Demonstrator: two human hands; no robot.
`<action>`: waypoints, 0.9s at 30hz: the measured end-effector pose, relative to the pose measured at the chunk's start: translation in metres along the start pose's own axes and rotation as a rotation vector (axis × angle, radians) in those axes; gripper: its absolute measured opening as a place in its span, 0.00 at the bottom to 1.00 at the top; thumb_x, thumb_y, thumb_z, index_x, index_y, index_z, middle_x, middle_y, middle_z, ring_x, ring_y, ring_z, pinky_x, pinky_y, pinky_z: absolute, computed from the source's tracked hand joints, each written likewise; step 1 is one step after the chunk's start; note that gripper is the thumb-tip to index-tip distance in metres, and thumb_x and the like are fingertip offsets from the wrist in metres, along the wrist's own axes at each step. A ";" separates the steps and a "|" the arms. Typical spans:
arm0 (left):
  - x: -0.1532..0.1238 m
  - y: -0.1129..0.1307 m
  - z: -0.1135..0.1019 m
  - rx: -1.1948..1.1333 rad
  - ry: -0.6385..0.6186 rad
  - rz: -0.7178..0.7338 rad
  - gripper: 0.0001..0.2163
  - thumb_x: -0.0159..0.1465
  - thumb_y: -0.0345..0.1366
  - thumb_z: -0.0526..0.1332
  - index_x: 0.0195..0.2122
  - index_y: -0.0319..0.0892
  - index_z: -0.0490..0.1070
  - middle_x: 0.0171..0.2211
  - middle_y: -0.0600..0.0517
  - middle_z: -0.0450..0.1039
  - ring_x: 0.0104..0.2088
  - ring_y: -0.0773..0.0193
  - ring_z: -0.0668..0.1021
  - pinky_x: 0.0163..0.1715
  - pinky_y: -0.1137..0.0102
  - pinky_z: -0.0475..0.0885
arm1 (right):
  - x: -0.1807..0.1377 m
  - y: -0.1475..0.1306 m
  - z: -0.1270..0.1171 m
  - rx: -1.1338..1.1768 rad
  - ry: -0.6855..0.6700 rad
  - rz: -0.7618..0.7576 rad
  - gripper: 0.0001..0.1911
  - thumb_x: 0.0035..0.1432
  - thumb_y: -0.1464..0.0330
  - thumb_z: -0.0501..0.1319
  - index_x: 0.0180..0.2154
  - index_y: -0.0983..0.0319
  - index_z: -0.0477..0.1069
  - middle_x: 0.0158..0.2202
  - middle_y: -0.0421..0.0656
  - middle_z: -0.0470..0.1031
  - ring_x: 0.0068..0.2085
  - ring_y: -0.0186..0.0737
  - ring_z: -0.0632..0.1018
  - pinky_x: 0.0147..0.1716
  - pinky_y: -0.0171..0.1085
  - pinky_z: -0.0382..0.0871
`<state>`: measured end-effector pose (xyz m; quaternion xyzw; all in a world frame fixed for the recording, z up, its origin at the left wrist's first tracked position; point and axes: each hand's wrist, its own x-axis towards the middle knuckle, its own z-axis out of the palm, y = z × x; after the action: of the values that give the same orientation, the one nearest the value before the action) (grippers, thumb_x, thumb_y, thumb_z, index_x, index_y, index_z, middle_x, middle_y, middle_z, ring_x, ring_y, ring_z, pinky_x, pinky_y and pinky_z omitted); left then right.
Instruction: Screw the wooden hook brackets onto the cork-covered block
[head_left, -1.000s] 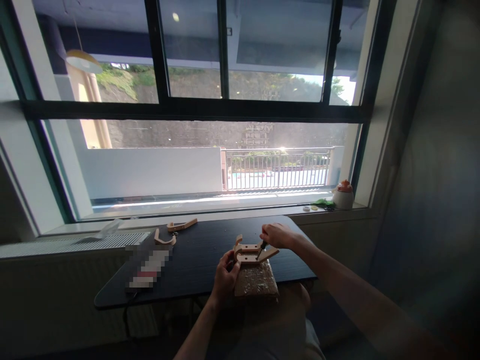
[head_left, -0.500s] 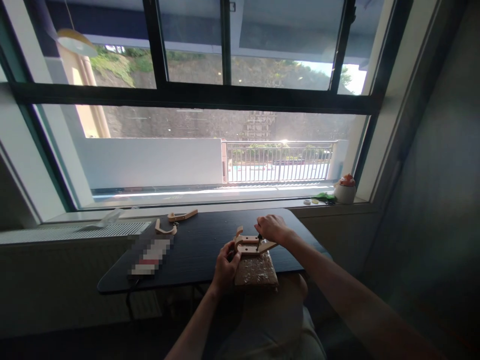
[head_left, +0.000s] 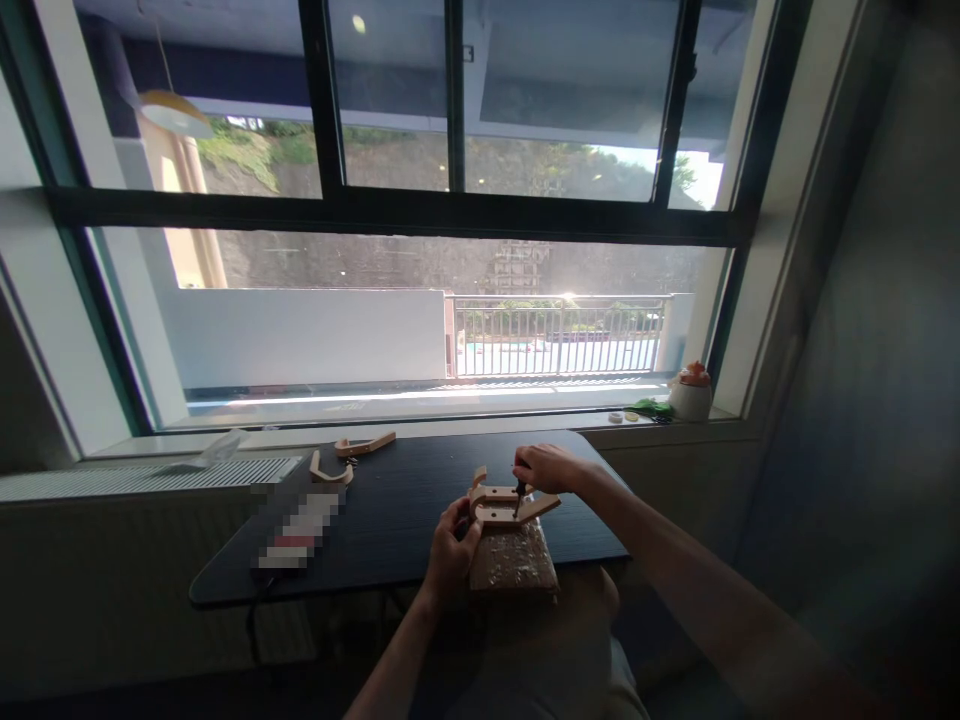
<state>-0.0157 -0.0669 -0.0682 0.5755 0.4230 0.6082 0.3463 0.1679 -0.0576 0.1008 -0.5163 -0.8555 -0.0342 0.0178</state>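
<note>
My left hand (head_left: 452,545) grips the near left end of a light wooden assembly (head_left: 502,505) of curved pieces with holes. My right hand (head_left: 547,466) is closed on a small dark tool (head_left: 518,492) whose tip points down into the top of the wooden assembly. The assembly rests on a flat brown wrapped package (head_left: 514,560) at the near edge of a dark table (head_left: 390,520).
Two more curved wooden pieces (head_left: 334,472) (head_left: 365,444) lie at the table's far left. A blurred flat object (head_left: 300,530) lies on the left of the table. A white pot (head_left: 690,392) and small items sit on the windowsill at right. A clear bag (head_left: 210,452) rests on the radiator grille.
My view has shifted slightly up and back. My right hand stays over the wooden assembly with the tool; the tool's angle has changed a little. My left hand keeps its hold.
</note>
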 end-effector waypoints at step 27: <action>0.002 -0.008 0.000 -0.023 0.010 0.013 0.18 0.53 0.39 0.61 0.44 0.39 0.68 0.44 0.45 0.71 0.43 0.58 0.74 0.45 0.65 0.69 | -0.002 -0.011 0.010 -0.235 0.105 -0.024 0.20 0.59 0.61 0.46 0.36 0.63 0.73 0.35 0.52 0.76 0.37 0.46 0.76 0.34 0.38 0.64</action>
<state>-0.0160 -0.0621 -0.0751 0.5712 0.4140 0.6181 0.3469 0.1595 -0.0641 0.0904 -0.5022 -0.8496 -0.1613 0.0014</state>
